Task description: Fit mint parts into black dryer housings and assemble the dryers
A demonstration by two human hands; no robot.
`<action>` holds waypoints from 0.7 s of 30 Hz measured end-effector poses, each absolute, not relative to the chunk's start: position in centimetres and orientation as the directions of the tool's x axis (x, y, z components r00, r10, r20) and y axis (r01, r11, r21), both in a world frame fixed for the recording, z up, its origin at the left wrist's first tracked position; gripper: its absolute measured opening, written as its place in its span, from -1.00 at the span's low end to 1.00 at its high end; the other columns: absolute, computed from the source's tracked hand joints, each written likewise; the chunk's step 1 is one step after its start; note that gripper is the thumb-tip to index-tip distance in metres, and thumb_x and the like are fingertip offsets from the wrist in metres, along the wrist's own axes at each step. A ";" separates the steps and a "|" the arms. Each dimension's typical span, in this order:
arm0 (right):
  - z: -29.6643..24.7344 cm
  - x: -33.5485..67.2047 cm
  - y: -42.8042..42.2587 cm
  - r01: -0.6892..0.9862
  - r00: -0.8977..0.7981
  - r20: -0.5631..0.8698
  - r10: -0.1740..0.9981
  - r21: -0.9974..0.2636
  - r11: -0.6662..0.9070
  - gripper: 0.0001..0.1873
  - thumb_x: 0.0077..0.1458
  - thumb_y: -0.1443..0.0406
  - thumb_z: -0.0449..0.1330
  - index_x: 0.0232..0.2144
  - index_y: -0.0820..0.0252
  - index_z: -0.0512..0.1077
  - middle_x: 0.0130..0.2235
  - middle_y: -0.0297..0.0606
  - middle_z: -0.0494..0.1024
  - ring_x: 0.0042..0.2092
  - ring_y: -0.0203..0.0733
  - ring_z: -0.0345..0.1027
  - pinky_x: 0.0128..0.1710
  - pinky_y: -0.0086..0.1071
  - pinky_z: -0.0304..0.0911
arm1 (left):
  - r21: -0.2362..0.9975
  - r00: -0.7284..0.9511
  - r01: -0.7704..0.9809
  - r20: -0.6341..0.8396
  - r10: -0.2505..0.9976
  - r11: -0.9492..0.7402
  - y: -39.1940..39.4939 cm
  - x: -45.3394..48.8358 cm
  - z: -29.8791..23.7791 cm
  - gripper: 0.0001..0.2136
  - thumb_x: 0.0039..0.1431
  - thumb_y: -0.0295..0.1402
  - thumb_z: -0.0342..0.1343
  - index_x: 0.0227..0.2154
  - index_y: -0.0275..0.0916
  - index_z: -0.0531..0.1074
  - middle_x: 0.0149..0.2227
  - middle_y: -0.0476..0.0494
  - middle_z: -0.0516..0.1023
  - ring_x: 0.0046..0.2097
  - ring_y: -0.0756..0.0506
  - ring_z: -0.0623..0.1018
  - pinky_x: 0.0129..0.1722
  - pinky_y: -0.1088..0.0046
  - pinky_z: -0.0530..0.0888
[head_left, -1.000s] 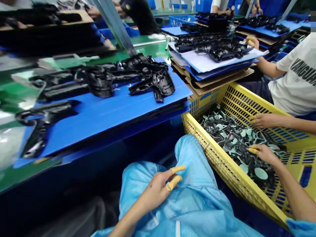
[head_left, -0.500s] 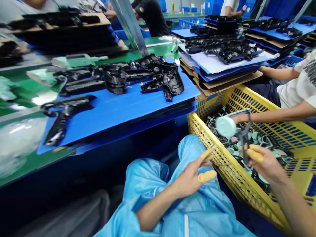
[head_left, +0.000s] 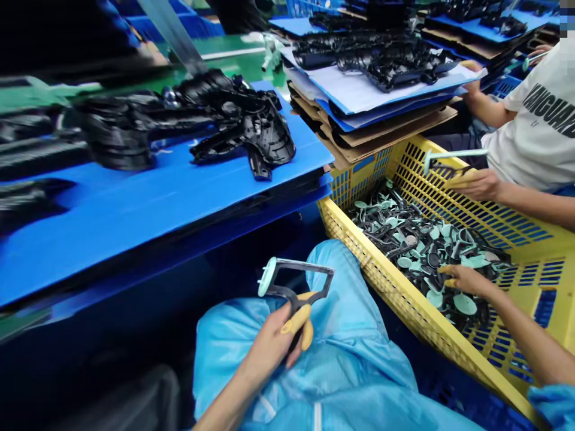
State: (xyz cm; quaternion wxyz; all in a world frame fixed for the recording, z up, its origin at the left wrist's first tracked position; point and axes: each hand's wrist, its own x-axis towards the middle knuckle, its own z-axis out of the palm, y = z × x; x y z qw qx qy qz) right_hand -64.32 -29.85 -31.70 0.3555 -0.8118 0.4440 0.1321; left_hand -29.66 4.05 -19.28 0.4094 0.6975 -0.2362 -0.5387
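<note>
Left hand (head_left: 272, 344), lower centre: grip closed on a black plastic frame (head_left: 305, 267) bearing a pale green disc (head_left: 267, 276), held above the blue smock (head_left: 359, 359). Right hand (head_left: 467, 280), lower right: grip partly open, cotted fingertips (head_left: 444, 269) touching loose parts (head_left: 417, 257) in a yellow plastic crate (head_left: 404, 299).

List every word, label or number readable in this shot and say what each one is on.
"VANGUARD": large black letters on the co-worker's white T-shirt.
Smaller print below it: too small to read.
No other text is readable.
</note>
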 end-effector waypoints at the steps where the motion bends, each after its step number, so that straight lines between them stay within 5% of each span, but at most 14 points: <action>1: -32.9 -64.2 -29.3 -0.808 0.581 -0.542 -0.607 -0.472 -0.352 -0.75 -0.18 0.22 0.27 -0.36 0.13 0.57 -0.44 -0.25 0.60 -0.37 -0.10 0.43 -0.33 -0.33 0.35 | 0.826 0.299 0.124 -0.560 -0.773 -0.550 4.9 -29.5 -19.7 -0.36 0.16 0.29 0.04 -0.18 -0.32 0.38 -0.61 0.00 0.45 -0.72 0.10 0.20 -0.64 0.57 0.13; 5: -35.0 -63.9 -28.2 -0.813 0.577 -0.567 -0.588 -0.472 -0.343 -0.82 -0.26 0.35 0.18 -0.47 0.16 0.50 -0.53 -0.30 0.50 -0.45 -0.17 0.29 -0.39 -0.35 0.25 | 0.820 0.297 0.129 -0.568 -0.768 -0.557 7.3 -28.8 -21.3 -0.42 0.27 0.15 0.06 0.05 -0.29 0.27 -0.47 -0.04 0.54 -0.70 0.10 0.25 -0.60 0.55 0.15; 14: -33.8 -66.1 -31.0 -0.865 0.494 -0.586 -0.642 -0.405 -0.295 -0.89 -0.28 0.37 0.13 -0.59 0.17 0.44 -0.52 -0.24 0.54 -0.47 -0.17 0.33 -0.41 -0.35 0.17 | 0.749 0.301 0.135 -0.655 -0.693 -0.649 5.8 -29.5 -19.5 -0.34 0.18 0.20 0.12 0.04 -0.33 0.37 -0.56 -0.01 0.48 -0.72 0.14 0.18 -0.63 0.59 0.06; 19: -22.5 -62.1 -29.1 -0.747 0.550 -0.329 -0.768 -0.604 -0.276 -0.58 0.07 0.03 0.06 -0.21 0.08 0.59 -0.23 -0.18 0.66 -0.27 0.02 0.49 -0.33 -0.23 0.32 | 0.706 0.333 0.149 -0.695 -0.637 -0.693 6.0 -29.4 -19.1 -0.36 0.09 0.08 0.29 0.03 -0.34 0.39 -0.64 0.12 0.35 -0.75 0.12 0.18 -0.72 0.63 0.04; 21: -16.2 -60.1 -27.0 -0.634 0.628 -0.123 -0.769 -0.654 -0.413 -0.59 0.12 -0.05 0.11 -0.14 -0.05 0.60 -0.16 -0.23 0.65 -0.18 0.07 0.51 -0.18 -0.14 0.38 | 0.703 0.334 0.156 -0.698 -0.633 -0.693 6.0 -29.2 -19.1 -0.35 0.05 0.09 0.32 0.00 -0.36 0.41 -0.67 0.16 0.28 -0.76 0.12 0.18 -0.75 0.64 0.06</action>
